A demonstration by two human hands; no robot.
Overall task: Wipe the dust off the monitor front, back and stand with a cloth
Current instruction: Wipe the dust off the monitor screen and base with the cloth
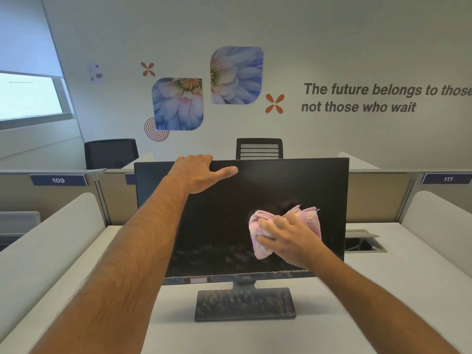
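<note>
Office: numbered cubicle partitions (58, 180), desk chairs (259, 148).

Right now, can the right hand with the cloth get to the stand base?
Probably yes. The right hand presses the cloth on the screen above the stand base, and nothing lies between them.

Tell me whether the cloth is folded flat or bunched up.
Bunched up: the pink cloth is crumpled under the right hand against the monitor screen.

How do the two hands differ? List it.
The left hand grips the monitor by its top edge, bare; the right hand presses a pink cloth flat on the screen. The left sits high, the right lower, mid-screen. Both touch the monitor.
</note>
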